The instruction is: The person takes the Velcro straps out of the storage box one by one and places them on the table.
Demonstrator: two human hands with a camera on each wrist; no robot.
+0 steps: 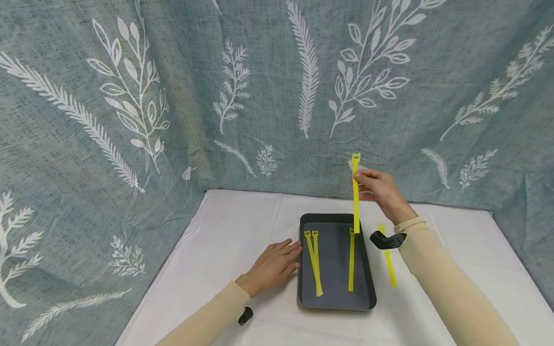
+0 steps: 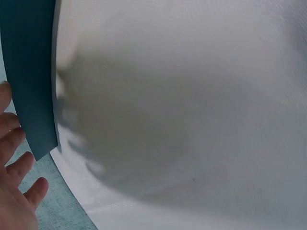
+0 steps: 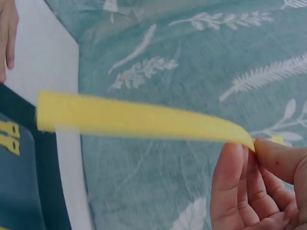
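My right hand [image 1: 383,188] pinches a yellow hook-and-loop cable tie [image 1: 356,206] between thumb and fingers near its slotted head. The strap hangs down over the far right part of a dark tray [image 1: 333,269]. In the right wrist view the held tie stretches sideways from the fingertips [image 3: 229,165]. Beside the tray's left wall my left hand [image 1: 273,264] lies with its fingers extended, the fingertips at the rim. Inside the tray, two overlapping yellow ties [image 1: 315,264] lie on the left and one more tie [image 1: 351,264] on the right.
Another yellow tie [image 1: 390,269] lies on the white tablecloth [image 1: 454,288] right of the tray, partly behind my right wrist. A blue-green curtain [image 1: 268,96] with white leaf prints hangs behind and to the sides of the table.
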